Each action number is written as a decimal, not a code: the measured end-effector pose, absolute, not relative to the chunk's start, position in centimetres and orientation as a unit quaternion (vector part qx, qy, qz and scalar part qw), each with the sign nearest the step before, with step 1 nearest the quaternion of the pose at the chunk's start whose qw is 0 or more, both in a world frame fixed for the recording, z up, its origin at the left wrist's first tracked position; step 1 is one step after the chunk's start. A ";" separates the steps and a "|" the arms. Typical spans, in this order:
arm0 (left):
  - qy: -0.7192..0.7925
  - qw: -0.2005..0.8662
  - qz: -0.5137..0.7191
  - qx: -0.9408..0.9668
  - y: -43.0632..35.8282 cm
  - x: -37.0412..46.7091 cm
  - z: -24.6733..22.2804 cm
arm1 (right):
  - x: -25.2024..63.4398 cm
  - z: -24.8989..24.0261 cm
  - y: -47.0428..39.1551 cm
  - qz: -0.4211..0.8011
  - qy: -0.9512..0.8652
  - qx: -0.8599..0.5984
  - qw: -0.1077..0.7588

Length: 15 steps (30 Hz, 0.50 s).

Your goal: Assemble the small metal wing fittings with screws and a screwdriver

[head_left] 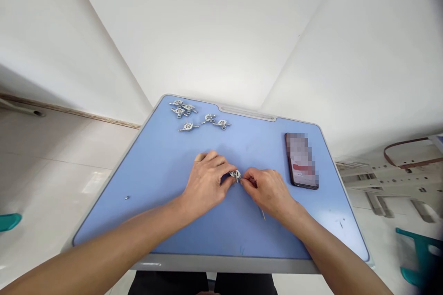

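Note:
My left hand (209,177) is closed, thumb and fingertips pinching a small silver metal fitting (236,174) just above the desk. The fitting has a flat, diamond-like body, a round centre and a short stem pointing down. On its right side, the fingertips of my right hand (265,188) are pinched together close against it; whatever lies between them is too small to make out. A thin rod (263,215) shows below my right palm, its upper end hidden by the hand. Several similar silver fittings (187,126) lie loose at the desk's far left.
The blue desk top (166,170) has a raised grey rim and a pen groove (247,113) at the back, against white walls. A phone (302,161) lies on the right. One tiny metal piece (127,197) sits near the left edge. Green stool parts (417,253) stand beside the desk.

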<state>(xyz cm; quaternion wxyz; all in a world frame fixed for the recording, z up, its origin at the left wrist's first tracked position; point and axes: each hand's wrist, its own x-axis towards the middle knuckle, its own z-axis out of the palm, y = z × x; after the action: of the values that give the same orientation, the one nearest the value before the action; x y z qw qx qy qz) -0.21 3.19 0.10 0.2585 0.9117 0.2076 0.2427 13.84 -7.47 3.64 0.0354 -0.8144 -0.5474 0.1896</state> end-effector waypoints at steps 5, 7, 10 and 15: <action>0.219 0.261 0.234 0.911 3.2 -0.2 0.1 | 13.8 3.7 -7.4 0.196 -0.550 -0.811 0.032; 0.223 0.261 0.231 0.910 3.2 -0.1 0.1 | 13.8 3.8 -7.4 0.191 -0.556 -0.809 0.027; 0.225 0.266 0.227 0.910 3.3 0.0 0.0 | 13.8 3.9 -7.4 0.190 -0.557 -0.809 0.014; 0.217 0.298 0.206 0.907 3.8 -0.2 -0.4 | 14.0 3.9 -7.4 0.213 -0.554 -0.804 0.031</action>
<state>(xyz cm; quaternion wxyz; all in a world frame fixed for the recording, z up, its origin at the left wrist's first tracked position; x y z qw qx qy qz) -0.23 3.80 -0.39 0.2979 0.9066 0.2167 0.2061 14.01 -7.40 3.89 0.0307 -0.8042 -0.5540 0.2130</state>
